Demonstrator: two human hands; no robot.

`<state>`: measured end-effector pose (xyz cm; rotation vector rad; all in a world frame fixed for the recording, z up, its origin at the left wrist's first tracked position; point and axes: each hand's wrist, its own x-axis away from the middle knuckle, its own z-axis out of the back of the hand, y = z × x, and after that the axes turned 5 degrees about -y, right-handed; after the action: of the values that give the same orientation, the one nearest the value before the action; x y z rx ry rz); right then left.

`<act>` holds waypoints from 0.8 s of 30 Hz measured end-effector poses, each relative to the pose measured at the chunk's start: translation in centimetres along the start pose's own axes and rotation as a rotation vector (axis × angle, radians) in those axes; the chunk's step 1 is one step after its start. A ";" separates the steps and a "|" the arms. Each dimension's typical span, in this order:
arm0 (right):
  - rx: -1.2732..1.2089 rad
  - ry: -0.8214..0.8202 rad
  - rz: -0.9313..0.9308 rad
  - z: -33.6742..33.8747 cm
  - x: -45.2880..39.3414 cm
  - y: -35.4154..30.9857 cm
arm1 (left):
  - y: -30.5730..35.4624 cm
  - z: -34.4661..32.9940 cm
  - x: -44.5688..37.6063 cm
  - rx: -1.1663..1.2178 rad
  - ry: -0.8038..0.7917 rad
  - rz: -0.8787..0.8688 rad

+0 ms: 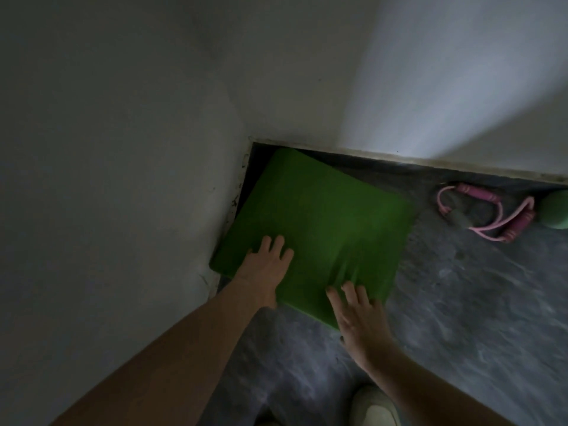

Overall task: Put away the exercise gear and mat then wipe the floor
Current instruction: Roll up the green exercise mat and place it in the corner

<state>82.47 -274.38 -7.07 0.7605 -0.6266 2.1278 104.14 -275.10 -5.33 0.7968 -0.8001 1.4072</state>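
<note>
The fingers of the left hand (266,265) are straight and slightly spread, lying flat on the folded green foam exercise mat (319,222). The fingers of the right hand (358,318) are likewise extended and spread at the mat's near edge; motion blur prevents confirming firm contact. Neither hand curls round the mat.

The mat lies on the dark mottled stone floor (461,302), pushed into the corner where the two pale plaster walls (123,149) meet. Its far corner is close to the skirting.

Recommended procedure: press evenly with both palms so the folded layers stay flat, and slide the mat squarely against both walls.

To the right lie a pink skipping rope with pink handles (491,210), a dark grey dumbbell (459,218) tangled within it, and a green ball (554,210) at the frame edge.
</note>
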 end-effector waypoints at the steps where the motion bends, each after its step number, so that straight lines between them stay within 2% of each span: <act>1: -0.003 0.018 0.005 -0.4 -0.2 0.0 | -0.1 -0.2 -0.3 -0.025 -0.004 0.007; 6: 0.034 0.143 0.001 -2.5 -1.3 0.6 | 0.0 -1.6 -0.8 -0.006 0.072 0.031; 10: 0.092 0.178 0.016 -2.1 -1.2 1.6 | -0.1 -2.3 -1.2 0.055 0.145 0.038; 15: 0.110 0.109 -0.047 1.8 -2.2 3.7 | 0.2 -2.8 -1.3 0.228 0.141 0.079; 17: 0.119 -0.002 0.031 3.2 -2.6 4.8 | 0.5 -2.8 -0.9 0.190 0.155 0.104; 20: 0.152 -0.150 0.048 5.3 -1.9 5.2 | 1.3 -1.9 0.2 0.165 0.153 0.122; 24: 0.194 -0.133 -0.003 8.6 -0.2 4.3 | 1.4 0.9 2.9 0.141 0.153 0.115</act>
<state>81.77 -282.47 -1.97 1.0158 -0.4912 2.1697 102.77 -274.38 -2.38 0.7493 -0.6427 1.6209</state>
